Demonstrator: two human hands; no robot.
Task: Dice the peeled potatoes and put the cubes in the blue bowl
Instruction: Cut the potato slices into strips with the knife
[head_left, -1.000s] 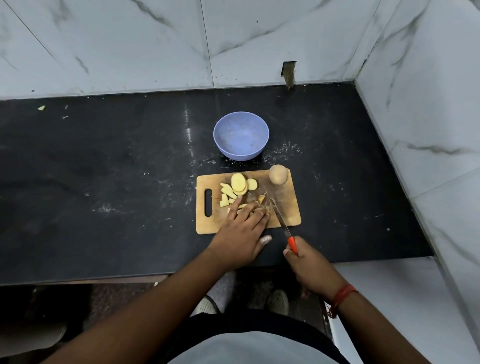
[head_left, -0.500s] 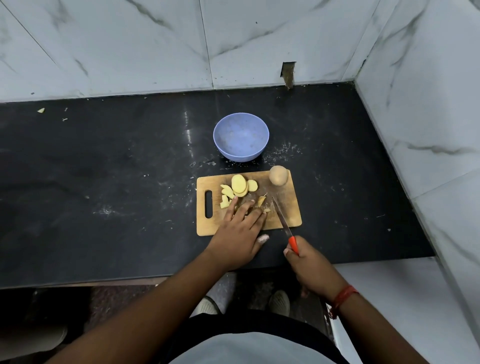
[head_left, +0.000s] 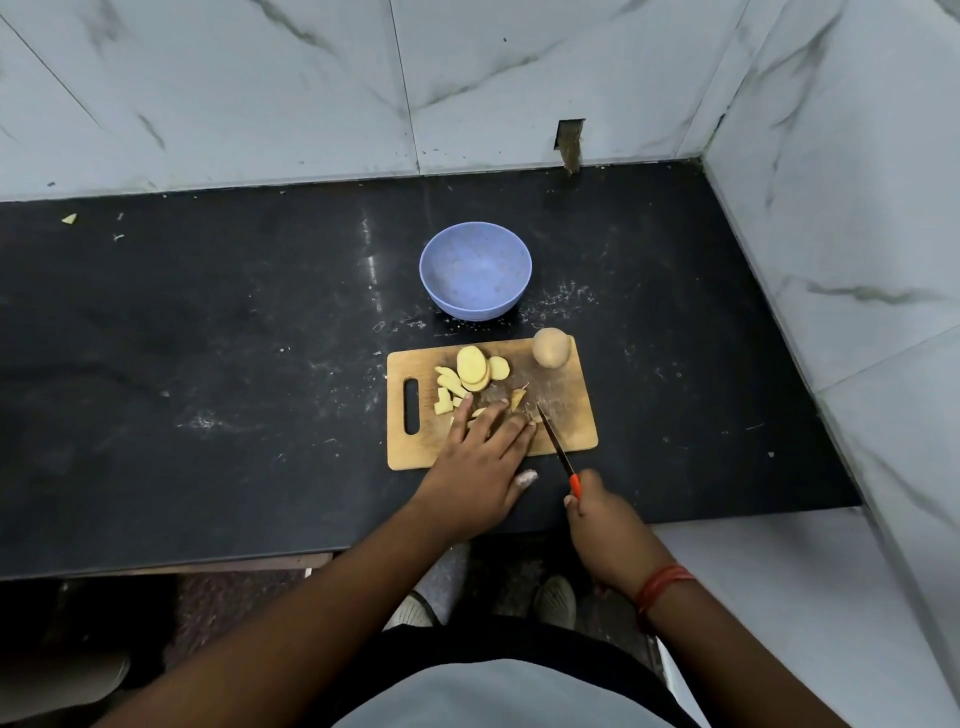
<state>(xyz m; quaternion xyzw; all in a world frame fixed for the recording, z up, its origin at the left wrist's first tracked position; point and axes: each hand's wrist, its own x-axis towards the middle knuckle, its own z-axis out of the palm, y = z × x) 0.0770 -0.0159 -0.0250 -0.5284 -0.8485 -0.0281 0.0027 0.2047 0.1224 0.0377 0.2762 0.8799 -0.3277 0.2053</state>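
A wooden cutting board (head_left: 566, 423) lies on the black counter. On it are round potato slices (head_left: 474, 368), smaller cut pieces (head_left: 445, 399) at its left and a whole peeled potato (head_left: 551, 347) at its far right corner. My left hand (head_left: 480, 457) lies with straight fingers over potato pieces on the board, hiding some of them. My right hand (head_left: 602, 525) grips the orange handle of a knife (head_left: 555, 441) whose tip touches the board beside my left fingertips. The blue bowl (head_left: 475, 269) stands just behind the board with nothing in it.
Marble walls close the counter at the back and on the right. The black counter (head_left: 208, 364) stretches left, with a small scrap (head_left: 69, 219) at its far left. Its front edge runs just below my hands.
My left hand has shifted slightly on the pieces. The knife blade has stayed at about the same spot beside my fingertips.
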